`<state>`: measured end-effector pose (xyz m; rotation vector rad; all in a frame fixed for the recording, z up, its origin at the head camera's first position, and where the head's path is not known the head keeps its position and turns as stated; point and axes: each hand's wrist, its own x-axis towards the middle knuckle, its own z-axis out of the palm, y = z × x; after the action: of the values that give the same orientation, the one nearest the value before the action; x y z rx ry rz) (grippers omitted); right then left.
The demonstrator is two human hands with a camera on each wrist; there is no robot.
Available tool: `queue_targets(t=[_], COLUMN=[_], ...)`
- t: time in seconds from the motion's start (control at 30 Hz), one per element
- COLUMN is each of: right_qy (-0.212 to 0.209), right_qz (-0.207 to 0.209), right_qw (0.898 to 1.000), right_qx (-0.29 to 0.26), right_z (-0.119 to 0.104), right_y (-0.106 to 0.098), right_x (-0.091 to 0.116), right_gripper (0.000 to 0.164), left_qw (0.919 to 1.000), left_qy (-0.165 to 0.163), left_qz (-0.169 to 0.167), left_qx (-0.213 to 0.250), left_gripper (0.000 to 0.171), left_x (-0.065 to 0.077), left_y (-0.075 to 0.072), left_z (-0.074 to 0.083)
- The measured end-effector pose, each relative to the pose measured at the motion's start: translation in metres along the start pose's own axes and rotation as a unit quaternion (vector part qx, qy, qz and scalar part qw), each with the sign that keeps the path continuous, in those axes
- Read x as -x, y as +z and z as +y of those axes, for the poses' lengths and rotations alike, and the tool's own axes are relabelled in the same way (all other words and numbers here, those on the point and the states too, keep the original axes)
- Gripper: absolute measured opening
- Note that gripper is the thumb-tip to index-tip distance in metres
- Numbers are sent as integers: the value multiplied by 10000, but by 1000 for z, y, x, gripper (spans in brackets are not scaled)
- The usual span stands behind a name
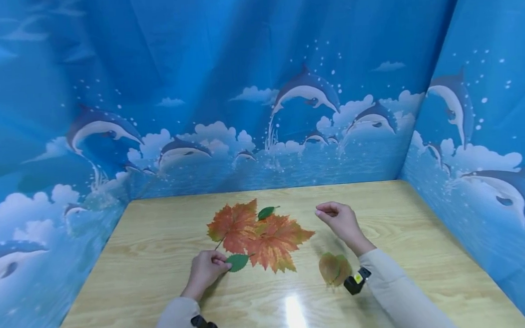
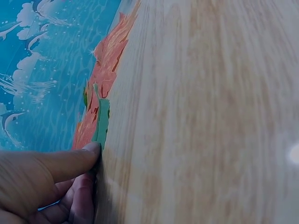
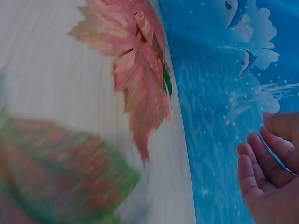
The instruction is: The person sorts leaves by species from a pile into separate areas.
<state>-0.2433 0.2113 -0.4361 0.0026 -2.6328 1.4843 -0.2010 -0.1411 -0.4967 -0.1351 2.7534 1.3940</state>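
Note:
In the head view my left hand [image 1: 207, 270] pinches a small green leaf [image 1: 238, 262] by its edge, close over the table. The left wrist view shows the thumb on the near end of this green leaf [image 2: 103, 120]. Two large orange-red maple leaves, one at the left [image 1: 234, 226] and one at the right [image 1: 276, 241], overlap just beyond that hand. Another green leaf [image 1: 266, 212] lies at their far edge. My right hand [image 1: 342, 223] hovers right of the maple leaves, its fingers loosely bent with nothing between them, as the right hand [image 3: 273, 163] also shows in its wrist view.
Reddish-brown and green leaves [image 1: 335, 268] sit beside my right wrist camera [image 1: 357, 280], blurred and close in the right wrist view. The wood-grain table [image 1: 158, 225] meets a blue dolphin-print curtain [image 1: 225, 151] at its back and sides.

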Motion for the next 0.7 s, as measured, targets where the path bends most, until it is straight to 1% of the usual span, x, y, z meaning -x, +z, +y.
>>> queue_targets(t=[0.07, 0.17, 0.2, 0.3, 0.4, 0.5, 0.6, 0.7], right_qy=[-73, -141, -108, 5, 72, 2, -70, -10], right_qz=[20, 70, 77, 89, 160, 251, 311, 358], right_qw=[9999, 9997, 9997, 9996, 9996, 9996, 9995, 9994], right_qx=[-97, -180, -217, -266, -242, -135, -66, 2], right_z=[-7, -12, -13, -15, -14, -12, -10, -8], right_y=[10, 25, 30, 44, 58, 70, 81, 90], right_x=[-12, -28, -33, -44, -52, -57, -61, -63], right_gripper=[26, 26, 26, 26, 25, 24, 22, 22], left_qw=[10000, 10000, 10000, 9999, 9999, 9998, 9999, 9999], left_qy=[-4, 84, 60, 126, 89, 115, 108, 134], left_qz=[-5, 7, 18, 66, 91, 111, 112, 105], left_qx=[10, -18, -19, -76, -68, -69, -35, -8], left_gripper=[13, 13, 13, 13, 13, 13, 14, 14], left_x=[0, 0, 0, 0, -1, -1, -1, -1], left_y=[0, 0, 0, 0, 0, 0, 1, 2], left_z=[0, -2, -2, -3, -4, -5, -5, -5])
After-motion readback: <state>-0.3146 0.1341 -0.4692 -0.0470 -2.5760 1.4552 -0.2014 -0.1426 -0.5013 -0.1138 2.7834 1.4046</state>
